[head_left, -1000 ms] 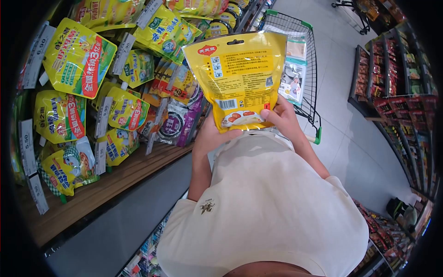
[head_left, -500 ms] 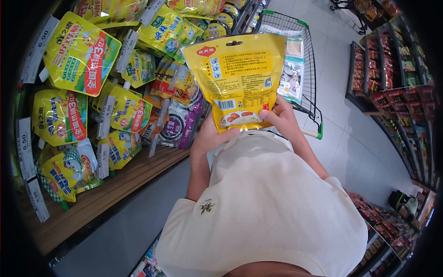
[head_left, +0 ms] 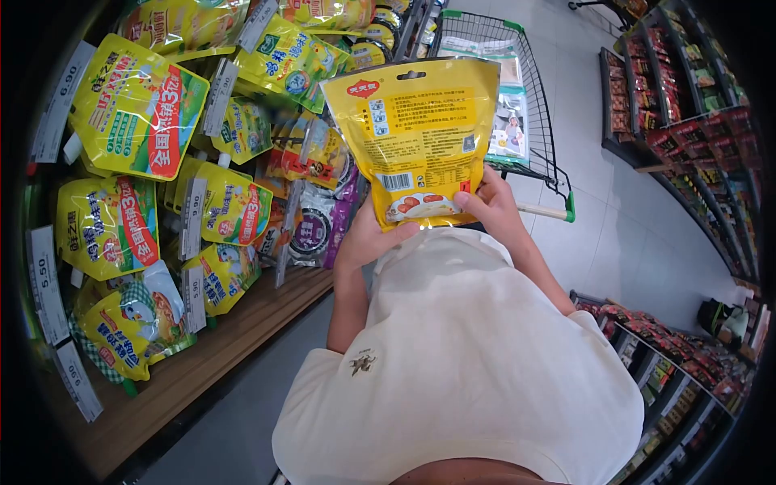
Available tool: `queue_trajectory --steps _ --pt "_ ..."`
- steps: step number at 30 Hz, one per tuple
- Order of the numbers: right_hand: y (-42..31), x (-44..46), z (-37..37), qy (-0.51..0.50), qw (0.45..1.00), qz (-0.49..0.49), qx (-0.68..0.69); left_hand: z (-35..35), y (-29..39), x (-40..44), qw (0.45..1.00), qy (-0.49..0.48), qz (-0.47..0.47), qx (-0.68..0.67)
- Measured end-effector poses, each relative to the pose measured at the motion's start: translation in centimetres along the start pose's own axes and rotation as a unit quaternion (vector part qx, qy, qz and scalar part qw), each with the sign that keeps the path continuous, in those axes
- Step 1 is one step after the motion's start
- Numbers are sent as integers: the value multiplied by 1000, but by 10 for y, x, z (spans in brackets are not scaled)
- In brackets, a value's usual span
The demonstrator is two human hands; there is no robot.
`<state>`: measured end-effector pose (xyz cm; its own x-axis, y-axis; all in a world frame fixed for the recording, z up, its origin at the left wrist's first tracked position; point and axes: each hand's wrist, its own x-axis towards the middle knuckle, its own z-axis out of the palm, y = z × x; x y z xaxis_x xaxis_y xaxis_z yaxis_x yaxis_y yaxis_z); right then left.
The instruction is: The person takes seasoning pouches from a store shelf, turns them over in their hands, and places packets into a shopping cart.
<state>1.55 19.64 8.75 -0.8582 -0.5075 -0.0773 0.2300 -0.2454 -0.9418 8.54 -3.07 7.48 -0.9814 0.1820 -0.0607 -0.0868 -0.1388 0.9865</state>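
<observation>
A yellow seasoning pouch [head_left: 420, 129] is held upright in front of my chest, its printed back with the barcode facing me. My left hand [head_left: 373, 234] grips its lower left corner, the thumb lying across the bottom edge. At the lower right, my right hand [head_left: 491, 202] pinches the pouch with the thumb on its face. The fingers of both hands are partly hidden behind it. Above the thumbs, a hang hole shows at the pouch's top edge.
On the left, a wooden shelf [head_left: 234, 343] carries hanging yellow seasoning bags [head_left: 137, 105] with price tags [head_left: 48, 283]. Beyond the pouch stands a shopping cart [head_left: 550, 153] holding flat packages [head_left: 509, 129]. Stocked racks [head_left: 703, 153] line the right, across the tiled floor [head_left: 638, 234].
The pouch and both hands keep nearly the same place before me. The view has turned slightly, so the shelf bags sit a little lower and the right racks have shifted.
</observation>
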Motion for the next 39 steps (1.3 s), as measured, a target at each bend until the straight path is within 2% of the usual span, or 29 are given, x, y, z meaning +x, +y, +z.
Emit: queue_trajectory --steps 4,6,10,14,21,24,39 --pt "3 -9 -1 20 999 28 -27 -2 -2 5 1000 -2 -13 18" --pt "4 -9 -8 30 999 19 -11 2 -1 9 999 4 -10 44" --pt "1 -1 -20 42 999 -10 15 14 5 25 999 9 -31 -1" --pt "-2 9 -35 32 999 24 32 21 5 36 999 26 -30 26" --pt "-11 27 -54 10 1000 10 16 25 6 58 999 37 -29 20" --pt "-17 37 -61 0 1000 3 12 31 8 67 999 45 -1 28" --pt "-30 57 -70 -29 999 17 -14 32 15 81 999 46 -8 -1"
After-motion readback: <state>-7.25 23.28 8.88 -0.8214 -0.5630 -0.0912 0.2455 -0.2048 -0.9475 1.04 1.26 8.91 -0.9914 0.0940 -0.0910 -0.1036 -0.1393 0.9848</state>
